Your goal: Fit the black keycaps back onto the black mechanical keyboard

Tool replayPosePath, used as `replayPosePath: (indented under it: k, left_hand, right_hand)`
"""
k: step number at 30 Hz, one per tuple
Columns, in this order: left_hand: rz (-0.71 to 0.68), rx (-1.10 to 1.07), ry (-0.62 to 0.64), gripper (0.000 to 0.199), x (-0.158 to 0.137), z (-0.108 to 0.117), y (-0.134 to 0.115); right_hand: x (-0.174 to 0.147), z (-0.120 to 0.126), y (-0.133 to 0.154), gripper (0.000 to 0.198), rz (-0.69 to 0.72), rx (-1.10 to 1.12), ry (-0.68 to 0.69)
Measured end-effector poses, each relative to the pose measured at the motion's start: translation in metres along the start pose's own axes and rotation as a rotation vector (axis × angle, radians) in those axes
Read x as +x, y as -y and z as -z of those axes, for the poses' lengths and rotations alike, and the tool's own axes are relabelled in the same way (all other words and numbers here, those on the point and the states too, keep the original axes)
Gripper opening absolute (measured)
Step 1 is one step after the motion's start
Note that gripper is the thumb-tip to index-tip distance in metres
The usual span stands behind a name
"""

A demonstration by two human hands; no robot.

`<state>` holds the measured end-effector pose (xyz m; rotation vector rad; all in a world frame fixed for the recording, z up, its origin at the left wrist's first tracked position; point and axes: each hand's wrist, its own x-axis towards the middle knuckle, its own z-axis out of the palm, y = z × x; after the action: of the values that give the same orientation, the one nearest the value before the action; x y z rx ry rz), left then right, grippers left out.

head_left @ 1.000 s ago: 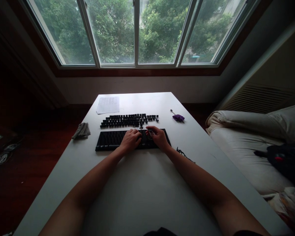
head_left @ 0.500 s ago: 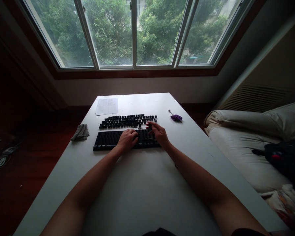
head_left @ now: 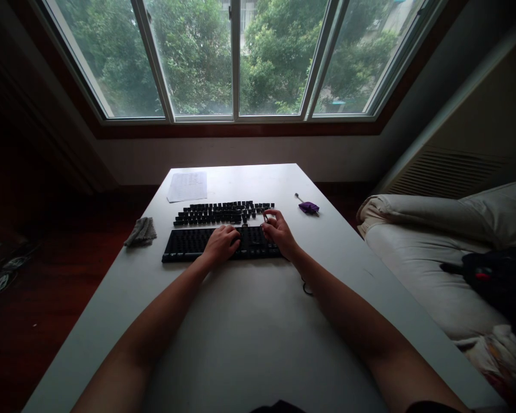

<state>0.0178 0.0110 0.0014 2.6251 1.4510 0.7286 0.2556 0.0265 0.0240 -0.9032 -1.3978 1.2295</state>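
Note:
A black keyboard [head_left: 184, 246] lies across the white table. My left hand [head_left: 220, 246] is laid over its middle, fingers bent across to the far side and holding it. My right hand [head_left: 280, 234] is above the keyboard's right part, with thumb and fingers pinched on a small, thin keycap puller [head_left: 265, 218]. Thin wire shows faintly over the keys by the fingertips; most of the puller is hidden or too dark to make out. Just behind the keyboard, loose black keycaps [head_left: 210, 213] stand in several rows.
A grey cloth [head_left: 141, 232] lies at the table's left edge. A printed sheet [head_left: 187, 186] is at the back left, and a purple item [head_left: 308, 207] with a thin stick at the back right. A dark cable [head_left: 307, 288] shows beside my right forearm. A cushioned seat [head_left: 417, 258] stands to the right.
My right hand has shifted slightly right and turned, with the index finger more raised and bent. My left hand stays on the keyboard.

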Motion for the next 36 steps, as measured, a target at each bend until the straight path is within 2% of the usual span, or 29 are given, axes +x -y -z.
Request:
replayPosePath:
  k: [4,7,10,15,22,26,31,36]
  left_hand:
    - [0.002,0.009,0.008,0.015,0.000,0.001,-0.001]
    - [0.007,0.011,0.007,0.015,0.000,0.001,-0.001]
    - [0.003,0.010,0.005,0.015,0.000,0.001,-0.001]
    - [0.002,-0.005,0.001,0.015,0.000,0.001,-0.001]
    - [0.006,-0.003,0.005,0.016,0.000,-0.002,0.001]
    - [0.001,-0.009,-0.003,0.016,-0.001,-0.002,0.001]
    - [0.001,-0.008,-0.002,0.016,-0.001,-0.001,0.001]
    - [0.008,-0.001,0.001,0.016,-0.001,-0.002,0.001]
  right_hand:
    - [0.000,0.001,0.003,0.036,-0.035,-0.038,0.042]
    - [0.003,0.006,0.002,0.051,0.002,-0.100,0.061]
    - [0.007,0.014,0.000,0.059,0.036,-0.276,0.077]
    - [0.011,0.026,-0.003,0.051,0.086,-0.489,0.057]
    - [0.019,0.044,0.000,0.032,0.060,-0.471,0.081]
    - [0.018,0.051,0.008,0.032,0.052,-0.461,0.171]
    - [0.016,0.054,0.011,0.030,0.084,-0.547,0.173]
    - [0.018,0.053,0.004,0.031,0.055,-0.494,0.181]
